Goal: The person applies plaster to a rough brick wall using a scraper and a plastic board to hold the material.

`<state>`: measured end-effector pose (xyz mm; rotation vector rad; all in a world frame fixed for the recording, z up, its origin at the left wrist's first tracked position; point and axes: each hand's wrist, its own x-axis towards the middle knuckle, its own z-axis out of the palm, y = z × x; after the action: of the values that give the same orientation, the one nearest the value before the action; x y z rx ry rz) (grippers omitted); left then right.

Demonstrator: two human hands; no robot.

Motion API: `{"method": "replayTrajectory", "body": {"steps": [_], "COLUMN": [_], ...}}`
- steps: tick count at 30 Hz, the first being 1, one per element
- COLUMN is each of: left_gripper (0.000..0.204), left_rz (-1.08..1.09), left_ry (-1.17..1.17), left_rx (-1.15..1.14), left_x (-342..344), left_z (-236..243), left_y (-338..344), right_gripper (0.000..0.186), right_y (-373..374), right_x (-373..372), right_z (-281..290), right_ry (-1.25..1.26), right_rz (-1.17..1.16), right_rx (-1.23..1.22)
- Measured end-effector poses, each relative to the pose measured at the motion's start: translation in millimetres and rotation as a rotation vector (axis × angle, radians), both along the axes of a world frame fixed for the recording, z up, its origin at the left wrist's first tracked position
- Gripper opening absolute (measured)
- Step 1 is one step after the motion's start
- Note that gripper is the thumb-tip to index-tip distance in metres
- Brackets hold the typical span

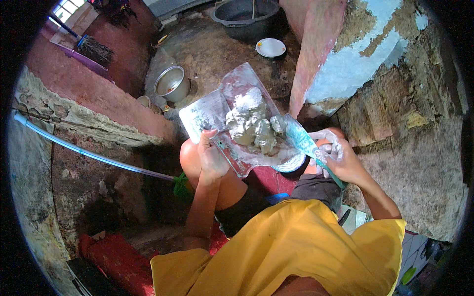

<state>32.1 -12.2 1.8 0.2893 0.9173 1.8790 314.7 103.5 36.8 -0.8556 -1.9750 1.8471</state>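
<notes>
My left hand (213, 157) grips the near left edge of a flat, smeared board (243, 77), thumb on top. A mound of wet grey-white putty (247, 118) sits in the middle of the board. A whitish flat plate (201, 116) lies along the board's left side, by my left thumb; how the two join is hard to tell. In my right hand (345, 160), coated with white residue, is a putty knife (301, 138) with a teal handle. Its blade reaches the right side of the board and touches a lump of putty there.
Below the board shows the rim of a white bucket (292, 165). Farther off stand a metal pot (170, 85), a white plate (270, 48) and a black basin (242, 24). A hose (98, 157) runs along the left; a broom (94, 49) leans there. Rough walls (390, 111) flank both sides.
</notes>
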Motion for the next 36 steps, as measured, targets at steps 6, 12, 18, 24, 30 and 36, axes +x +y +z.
{"method": "replayTrajectory", "body": {"steps": [6, 12, 18, 24, 30, 36], "left_gripper": [0.041, 0.041, 0.043, 0.044, 0.043, 0.042], "left_rz": [-0.149, -0.305, -0.463, -0.394, -0.354, -0.233], "left_ry": [-0.241, -0.417, -0.623, -0.612, -0.602, -0.506], "left_rx": [0.021, 0.164, 0.333, 0.271, 0.320, 0.390], "left_x": [-5, -18, -21, -22, -15, -13], "left_z": [-14, -21, -19, -26, -24, -7], "left_y": [3, 6, 6, 7, 7, 6], "right_gripper": [0.037, 0.036, 0.046, 0.054, 0.050, 0.039], "right_y": [14, 14, 15, 13, 17, 18], "right_x": [-12, -11, -6, -6, 8, 34], "right_z": [15, 29, 15, -2, -12, -23], "right_ry": [-0.056, 0.036, 0.031, 0.027, 0.044, -0.017], "right_rz": [-0.016, -0.044, 0.018, 0.093, 0.050, -0.090], "right_rx": [0.050, 0.503, 0.970, 1.155, 1.144, 1.113]}}
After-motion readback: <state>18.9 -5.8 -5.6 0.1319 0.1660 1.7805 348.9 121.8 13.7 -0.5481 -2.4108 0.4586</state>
